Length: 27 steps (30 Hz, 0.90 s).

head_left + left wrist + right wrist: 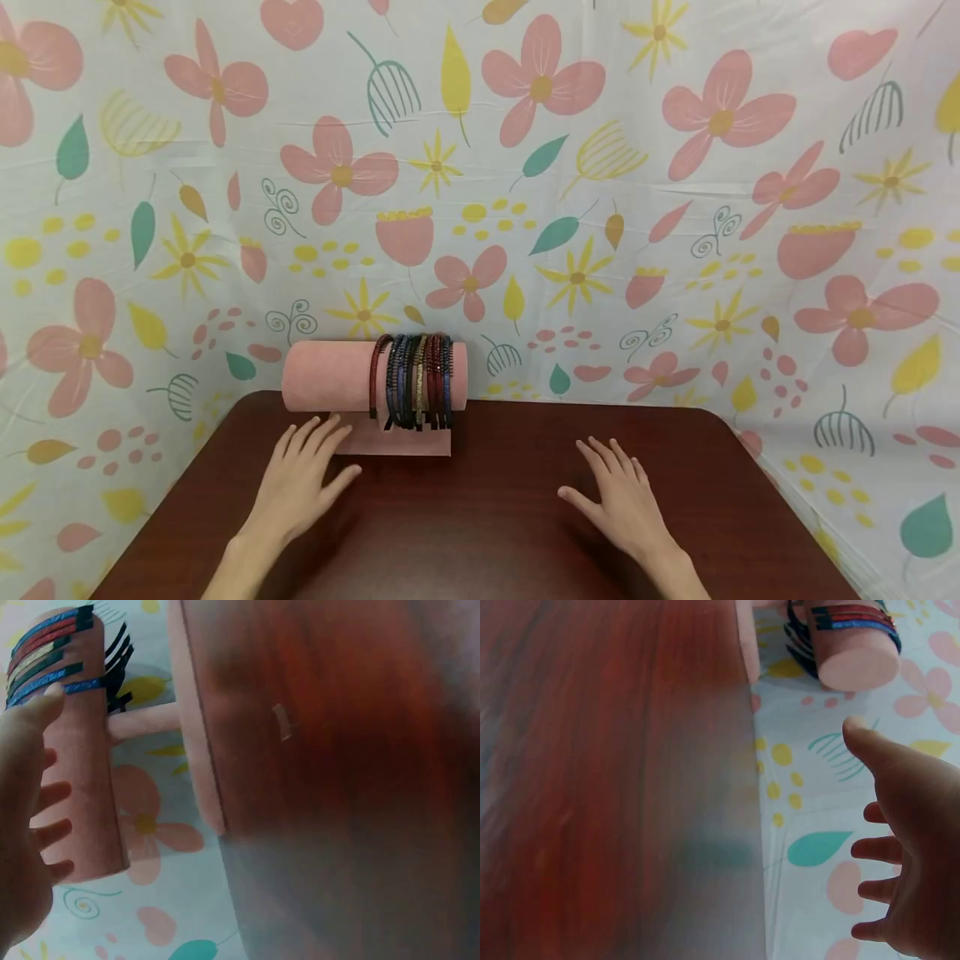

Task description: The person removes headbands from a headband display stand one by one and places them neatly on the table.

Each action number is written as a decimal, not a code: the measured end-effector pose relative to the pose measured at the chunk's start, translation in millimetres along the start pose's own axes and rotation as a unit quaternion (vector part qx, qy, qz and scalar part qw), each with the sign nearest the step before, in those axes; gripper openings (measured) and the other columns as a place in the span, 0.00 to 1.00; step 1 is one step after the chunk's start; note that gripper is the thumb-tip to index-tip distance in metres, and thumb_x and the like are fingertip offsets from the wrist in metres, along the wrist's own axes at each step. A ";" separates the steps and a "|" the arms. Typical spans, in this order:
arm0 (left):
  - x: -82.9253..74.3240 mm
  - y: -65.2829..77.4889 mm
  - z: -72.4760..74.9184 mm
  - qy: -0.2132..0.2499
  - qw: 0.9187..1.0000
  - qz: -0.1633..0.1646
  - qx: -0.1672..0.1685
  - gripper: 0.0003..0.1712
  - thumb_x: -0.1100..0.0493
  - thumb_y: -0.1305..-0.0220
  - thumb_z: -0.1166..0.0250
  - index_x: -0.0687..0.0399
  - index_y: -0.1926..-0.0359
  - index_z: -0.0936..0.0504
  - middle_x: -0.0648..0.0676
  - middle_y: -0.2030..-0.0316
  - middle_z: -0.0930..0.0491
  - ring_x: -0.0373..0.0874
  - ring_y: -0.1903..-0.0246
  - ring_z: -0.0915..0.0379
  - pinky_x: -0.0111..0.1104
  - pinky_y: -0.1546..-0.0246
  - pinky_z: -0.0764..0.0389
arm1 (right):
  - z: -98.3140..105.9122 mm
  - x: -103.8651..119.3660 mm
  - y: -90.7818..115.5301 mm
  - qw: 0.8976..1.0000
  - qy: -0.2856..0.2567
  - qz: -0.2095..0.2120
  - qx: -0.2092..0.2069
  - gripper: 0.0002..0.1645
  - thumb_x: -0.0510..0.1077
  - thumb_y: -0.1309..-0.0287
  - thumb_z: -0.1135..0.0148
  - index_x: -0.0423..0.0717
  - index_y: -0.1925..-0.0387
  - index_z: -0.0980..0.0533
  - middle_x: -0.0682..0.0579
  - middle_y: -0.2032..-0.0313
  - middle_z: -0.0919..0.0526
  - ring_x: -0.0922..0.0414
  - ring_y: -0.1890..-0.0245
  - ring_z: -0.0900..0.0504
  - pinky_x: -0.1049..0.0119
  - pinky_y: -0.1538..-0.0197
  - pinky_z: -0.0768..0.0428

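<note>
- A floral cloth [577,192] fills the upper frame and both sides, in pink, yellow and green, as seen through my remote head view.
- A dark reddish-brown table [517,508] spreads across the lower half, its far edge meeting the cloth.
- A pink display stand [330,377] sits left of centre near that far edge, its padded roll lying lengthwise from left to right above a flat base.
- The person's left hand [300,479], lower left of centre, is spread, palm down, fingertips just below the roll's left half; I cannot tell whether they touch the stand.
- The person's right hand [618,500], lower right of centre, is also spread, thumb out to the left, holding nothing and well apart from the stand.
- Glittery headbands [418,383] in blue, black, gold and red ring the roll's right half, crosswise to its long axis. By my reading, the key relation is this: they lie up and right of the left hand, the nearer one, and up and left of the right.
- One red headband [374,379] stands slightly apart at the row's left end.
</note>
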<state>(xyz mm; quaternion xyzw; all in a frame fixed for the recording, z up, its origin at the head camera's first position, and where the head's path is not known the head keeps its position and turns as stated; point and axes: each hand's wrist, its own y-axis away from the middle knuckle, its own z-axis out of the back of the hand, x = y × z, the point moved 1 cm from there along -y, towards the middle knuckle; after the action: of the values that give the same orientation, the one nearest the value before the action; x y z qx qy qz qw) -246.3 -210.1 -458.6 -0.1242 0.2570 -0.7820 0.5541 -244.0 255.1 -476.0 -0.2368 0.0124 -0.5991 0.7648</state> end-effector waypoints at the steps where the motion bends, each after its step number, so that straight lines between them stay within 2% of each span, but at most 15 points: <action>1: 0.8 -2.6 2.6 0.007 1.000 -0.006 -0.022 0.32 0.42 0.39 0.34 0.51 0.38 0.24 0.57 0.35 0.27 0.60 0.34 0.36 0.56 0.33 0.41 | 0.5 1.9 -1.5 1.000 -0.005 0.005 -0.007 0.46 0.68 0.44 0.36 0.51 0.30 0.33 0.43 0.32 0.30 0.37 0.28 0.39 0.30 0.35 0.40; 5: 5.0 -14.9 12.7 0.042 0.993 -0.031 -0.101 0.26 0.52 0.42 0.30 0.54 0.43 0.21 0.57 0.41 0.23 0.59 0.40 0.31 0.54 0.37 0.37 | 2.2 10.6 -8.2 0.999 -0.025 0.026 -0.026 0.44 0.68 0.43 0.37 0.50 0.32 0.31 0.44 0.35 0.26 0.38 0.30 0.35 0.33 0.38 0.33; 9: 8.2 -28.2 20.8 0.060 0.988 -0.048 -0.136 0.24 0.56 0.43 0.30 0.56 0.45 0.20 0.58 0.44 0.22 0.60 0.41 0.31 0.55 0.38 0.37 | 3.8 19.5 -14.4 0.997 -0.037 0.046 -0.039 0.43 0.67 0.42 0.38 0.48 0.33 0.30 0.45 0.36 0.24 0.39 0.31 0.33 0.33 0.40 0.31; 18: 15.6 -61.1 33.0 0.073 0.985 -0.051 -0.146 0.21 0.57 0.41 0.30 0.59 0.47 0.20 0.61 0.42 0.24 0.60 0.40 0.32 0.59 0.43 0.34 | 3.9 29.7 -20.8 0.996 -0.048 0.057 -0.040 0.41 0.65 0.42 0.35 0.48 0.34 0.29 0.47 0.37 0.24 0.40 0.32 0.31 0.35 0.41 0.30; 27: 25.6 -83.3 34.7 0.058 0.988 -0.045 -0.136 0.25 0.55 0.39 0.32 0.62 0.44 0.21 0.66 0.38 0.28 0.62 0.35 0.39 0.58 0.34 0.40 | 1.0 35.0 -24.2 0.995 -0.046 0.071 -0.046 0.39 0.64 0.42 0.35 0.49 0.35 0.28 0.48 0.38 0.23 0.42 0.34 0.29 0.36 0.43 0.28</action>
<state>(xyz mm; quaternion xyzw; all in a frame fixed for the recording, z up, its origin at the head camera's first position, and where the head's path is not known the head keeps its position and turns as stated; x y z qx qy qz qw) -305.6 -222.0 -386.9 -0.1641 0.3870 -0.7697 0.4805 -255.9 219.0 -456.8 -0.2978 0.0215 -0.5303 0.7935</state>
